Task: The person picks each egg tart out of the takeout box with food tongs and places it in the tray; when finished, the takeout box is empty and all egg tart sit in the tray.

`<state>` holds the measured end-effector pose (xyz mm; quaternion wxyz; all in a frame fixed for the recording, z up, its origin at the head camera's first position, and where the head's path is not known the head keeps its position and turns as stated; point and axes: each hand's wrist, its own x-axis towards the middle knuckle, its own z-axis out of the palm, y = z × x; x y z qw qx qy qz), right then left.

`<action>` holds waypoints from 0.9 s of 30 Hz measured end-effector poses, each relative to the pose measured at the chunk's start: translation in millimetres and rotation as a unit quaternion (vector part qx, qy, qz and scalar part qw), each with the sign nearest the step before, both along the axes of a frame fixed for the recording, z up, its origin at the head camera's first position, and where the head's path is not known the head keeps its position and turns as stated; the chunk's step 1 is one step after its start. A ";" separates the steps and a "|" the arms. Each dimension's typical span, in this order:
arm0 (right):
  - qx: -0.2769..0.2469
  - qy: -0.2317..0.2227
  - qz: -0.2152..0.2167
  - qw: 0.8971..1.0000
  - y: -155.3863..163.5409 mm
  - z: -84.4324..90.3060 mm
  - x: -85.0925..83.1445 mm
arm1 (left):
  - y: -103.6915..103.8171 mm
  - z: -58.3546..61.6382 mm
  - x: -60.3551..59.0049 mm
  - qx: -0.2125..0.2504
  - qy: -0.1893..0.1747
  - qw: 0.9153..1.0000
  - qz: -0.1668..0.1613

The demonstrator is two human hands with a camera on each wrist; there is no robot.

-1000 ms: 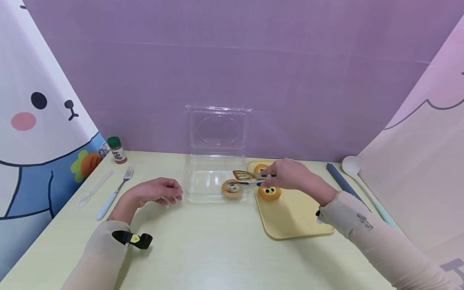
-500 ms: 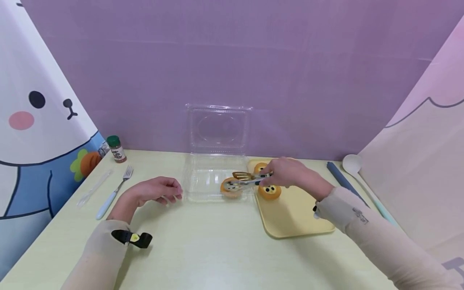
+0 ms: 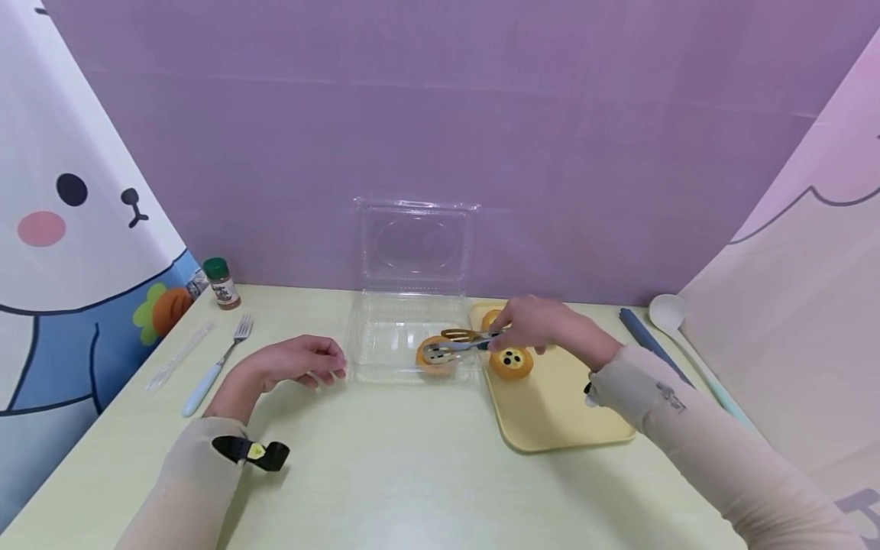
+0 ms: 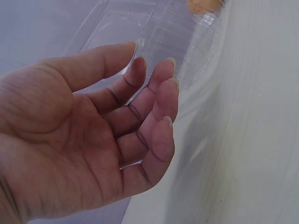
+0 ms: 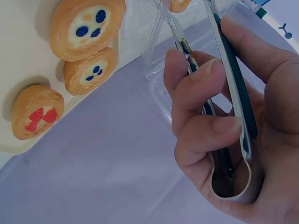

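Observation:
My right hand [image 3: 522, 328] grips metal tongs [image 3: 462, 344] with dark handles; the right wrist view shows my fingers [image 5: 196, 88] curled round both arms. The tong ends sit at an orange round pastry [image 3: 433, 356] inside the open clear plastic box [image 3: 385, 336], at its front right. Whether they still squeeze it is unclear. A blueberry-dotted pastry [image 3: 510, 363] and another pastry [image 3: 491, 316] lie on the yellow tray [image 3: 557, 412]. My left hand [image 3: 319, 367] rests relaxed on the table by the box's front left corner, palm empty [image 4: 117, 135].
The box lid [image 3: 412, 244] stands upright against the purple wall. A spice jar [image 3: 221, 284], a fork [image 3: 216, 365] and a clear plastic knife [image 3: 177, 357] lie at the left. A white spoon [image 3: 668, 312] and a dark blue strip [image 3: 646, 340] lie right of the tray.
My right hand and the tongs have shifted slightly left, and the pastry now sits a little further into the box. The left hand has not moved.

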<state>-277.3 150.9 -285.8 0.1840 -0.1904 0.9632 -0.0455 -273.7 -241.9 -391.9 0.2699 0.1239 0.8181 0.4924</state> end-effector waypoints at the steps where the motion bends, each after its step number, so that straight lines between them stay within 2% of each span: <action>1: -0.005 -0.005 -0.003 1.000 -0.1 -0.4 -0.6 | 0.0 -0.2 0.0 0.000 0.000 1.000 0.000; 7: -0.031 -0.038 -0.013 0.999 -0.4 -7.8 -5.1 | 0.2 -0.6 0.1 -0.001 0.001 1.000 0.000; 11: -0.031 -0.044 -0.013 0.998 -2.0 -12.9 -5.8 | 0.1 -1.1 -0.5 -0.001 0.002 1.000 0.001; 19: -0.033 0.004 0.028 0.999 -2.4 -20.3 -5.8 | -0.6 -2.5 -0.3 -0.001 0.002 1.000 0.002; 27: -0.020 0.052 0.043 0.998 -4.7 -20.8 0.3 | 0.9 0.6 0.3 -0.004 0.001 1.000 0.004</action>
